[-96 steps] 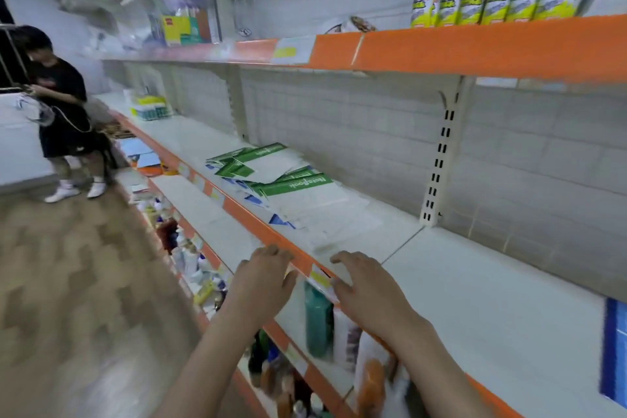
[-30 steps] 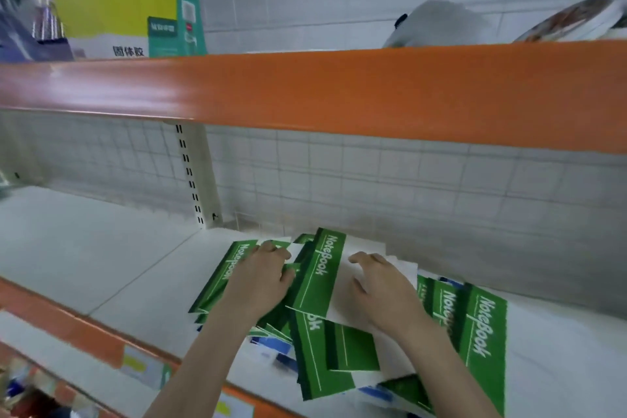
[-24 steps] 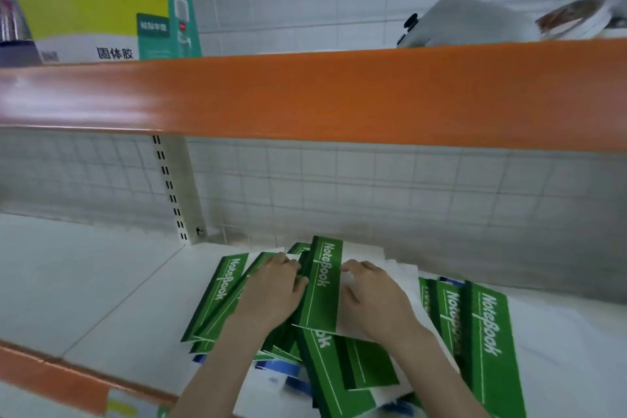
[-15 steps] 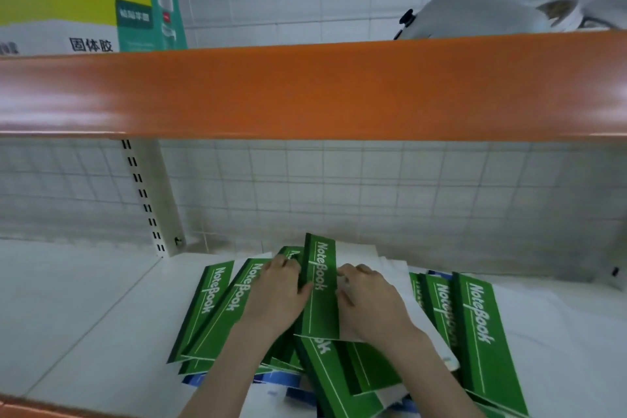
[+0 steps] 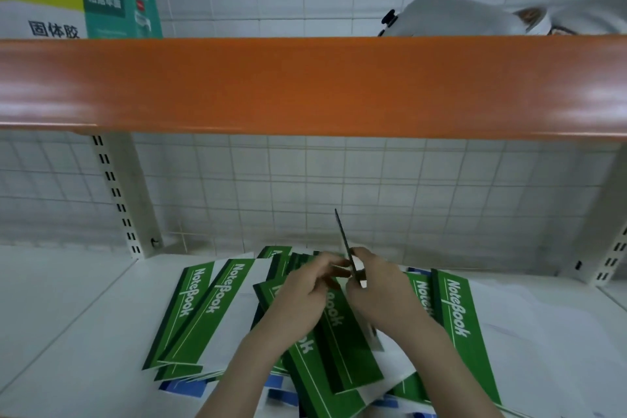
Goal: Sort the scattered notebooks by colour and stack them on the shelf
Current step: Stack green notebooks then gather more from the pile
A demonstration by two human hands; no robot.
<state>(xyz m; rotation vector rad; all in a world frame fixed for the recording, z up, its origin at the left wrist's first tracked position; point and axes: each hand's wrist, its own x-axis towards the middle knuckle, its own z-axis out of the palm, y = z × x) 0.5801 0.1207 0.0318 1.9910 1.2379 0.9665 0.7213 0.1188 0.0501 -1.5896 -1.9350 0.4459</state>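
1. Head view: the right hand (image 5: 380,295) pinches one green notebook (image 5: 346,249), tilted up on edge above the pile (image 5: 217,312) on the white shelf (image 5: 68,312).
2. The left hand (image 5: 298,299), at 9 o'clock of it, has loosely curled fingers; whether it grips anything cannot be told.
3. Step in hand: picking out green covers. Next: gather greens square, leaving the blue notebooks (image 5: 185,388) at 6 o'clock.

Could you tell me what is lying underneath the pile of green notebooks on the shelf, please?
Blue-covered notebooks peek out beneath the green notebooks along the pile's front edge. How many lie there cannot be seen: the green covers and both forearms hide the rest.
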